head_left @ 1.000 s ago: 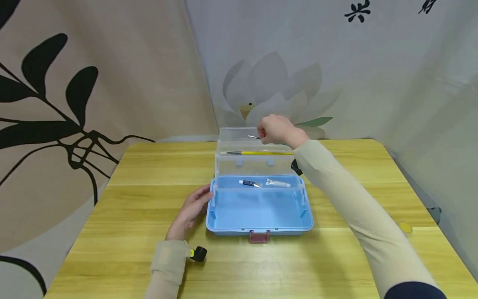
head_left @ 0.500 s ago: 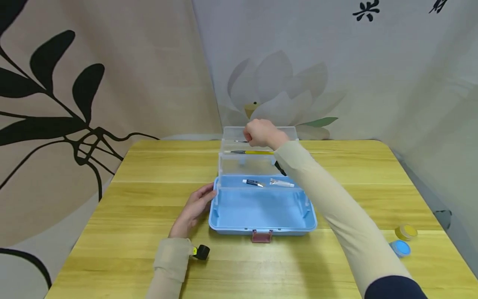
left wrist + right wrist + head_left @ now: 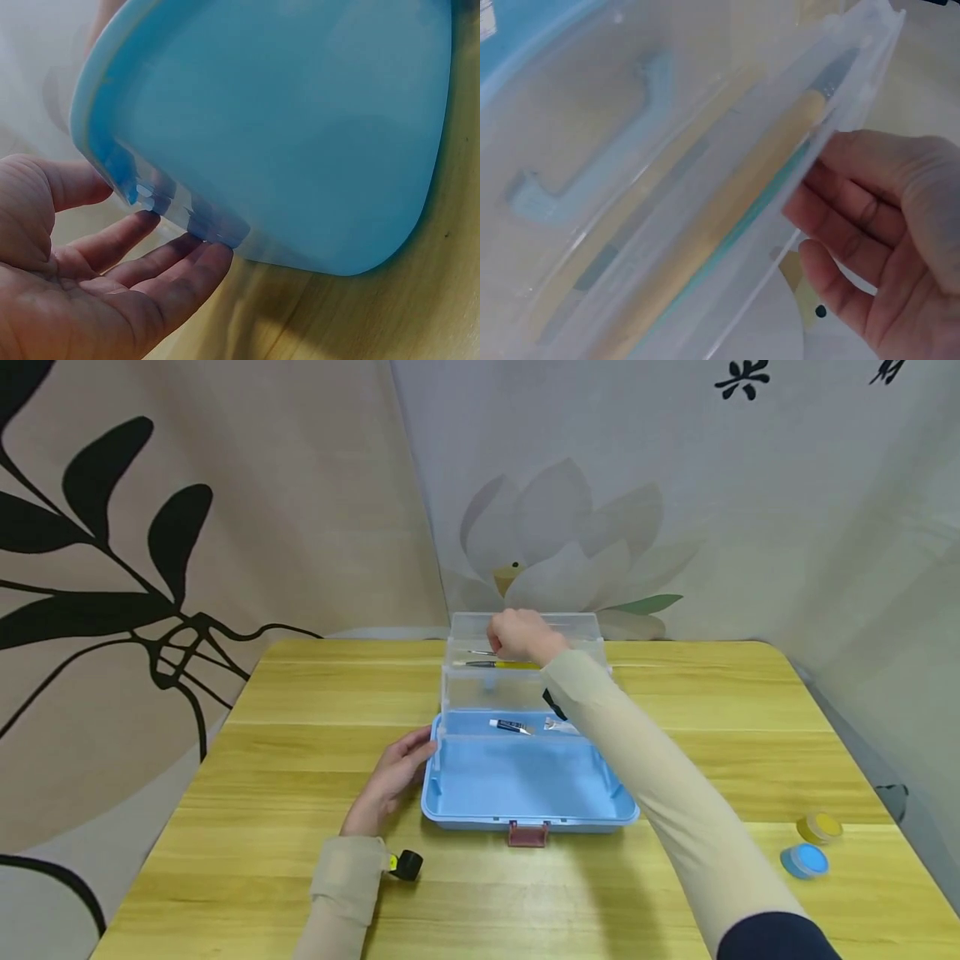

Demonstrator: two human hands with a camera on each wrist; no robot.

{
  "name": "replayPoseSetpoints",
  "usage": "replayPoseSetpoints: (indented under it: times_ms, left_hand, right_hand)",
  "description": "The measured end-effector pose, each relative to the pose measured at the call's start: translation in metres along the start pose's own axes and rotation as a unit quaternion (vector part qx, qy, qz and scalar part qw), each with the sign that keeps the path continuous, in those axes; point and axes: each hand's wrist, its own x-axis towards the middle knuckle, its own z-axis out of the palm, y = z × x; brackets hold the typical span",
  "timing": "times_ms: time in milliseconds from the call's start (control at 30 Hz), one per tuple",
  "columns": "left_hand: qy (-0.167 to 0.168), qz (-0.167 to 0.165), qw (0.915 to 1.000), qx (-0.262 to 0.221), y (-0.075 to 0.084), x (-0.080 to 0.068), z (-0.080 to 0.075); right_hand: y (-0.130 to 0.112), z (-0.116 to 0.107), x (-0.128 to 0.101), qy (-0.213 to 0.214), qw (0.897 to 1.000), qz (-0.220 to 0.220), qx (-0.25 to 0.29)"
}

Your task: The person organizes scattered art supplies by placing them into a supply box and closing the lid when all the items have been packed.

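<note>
A light blue storage box stands on the table with its clear stacked trays raised at the back. My left hand rests its fingers against the box's left side; the left wrist view shows the fingertips along its edge. My right hand is at the top tray, its fingers round a slim silver-tipped tool. In the right wrist view the thumb and fingers meet the tray's rim beside a teal handle. A yellow-handled paintbrush lies below it. A dark paint tube and a white paint tube lie lower.
Two small paint jars, one yellow-lidded and one blue-lidded, stand at the right of the wooden table. A printed cloth hangs right behind the table. The box's pinkish latch faces the front.
My right hand has moved left and down over the top tray, bringing the silver-tipped tool lower. The left hand keeps its place at the box. Both paint jars have come out from behind the right sleeve.
</note>
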Motion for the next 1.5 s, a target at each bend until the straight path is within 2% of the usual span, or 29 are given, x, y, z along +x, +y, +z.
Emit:
replayPoseSetpoints:
  times_ms: [267,667,867,1133,1333,1500]
  left_hand:
    - [0.003,-0.002,1.0000,0.000,0.001,-0.001,0.000]
    - [-0.003,0.002,1.0000,-0.009,0.003,-0.003,0.002]
    - [-0.006,0.000,0.9999,-0.011,0.002,-0.002,0.002]
    - [0.000,-0.003,1.0000,-0.008,0.001,-0.001,0.001]
    - [-0.001,-0.003,0.9999,-0.013,0.002,-0.002,0.002]
    - [-0.003,-0.004,0.9999,-0.013,0.002,-0.001,0.002]
  right_hand:
    - [0.002,0.005,0.000,-0.001,1.000,0.015,0.023]
    - [0.005,0.009,-0.004,0.032,0.999,0.006,0.017]
    - [0.009,0.002,-0.010,0.045,0.998,0.012,0.044]
    - [0.021,-0.007,-0.030,0.068,0.993,0.018,0.098]
    - [0.030,-0.008,-0.055,0.105,0.983,0.039,0.144]
    - [0.041,-0.004,-0.071,0.138,0.976,0.041,0.161]
